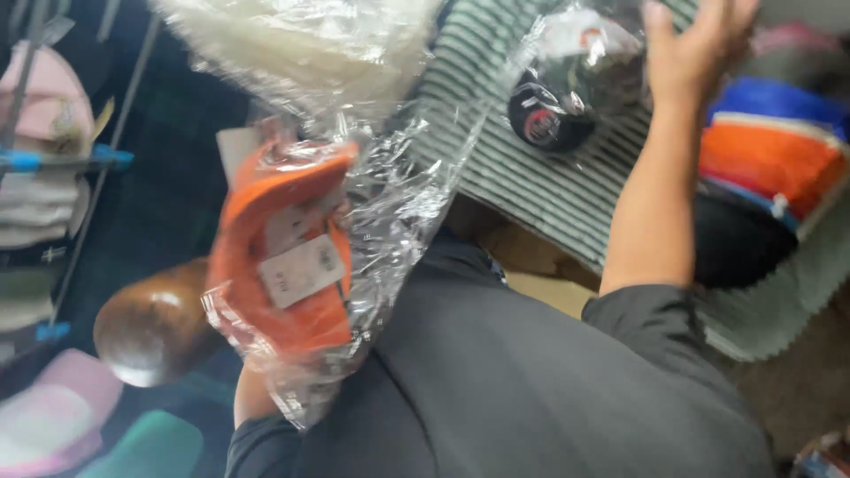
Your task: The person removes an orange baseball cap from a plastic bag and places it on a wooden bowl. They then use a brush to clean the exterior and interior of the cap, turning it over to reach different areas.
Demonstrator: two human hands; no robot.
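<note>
Bagged orange cap [283,257] against left hand [341,212]

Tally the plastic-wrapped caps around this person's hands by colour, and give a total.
Orange cap, bagged, against the left arm: 1
Cream cap, bagged, above the orange one: 1
Dark cap, bagged, by the right hand: 1
Total: 3
The left hand is hidden behind the bags.

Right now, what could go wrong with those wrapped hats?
The orange cap sits in loose, slippery clear plastic against the person's body, and the left hand is mostly hidden, so it might slide out. The right hand reaches up toward a dark bagged cap and could knock it off the striped cloth.
</note>
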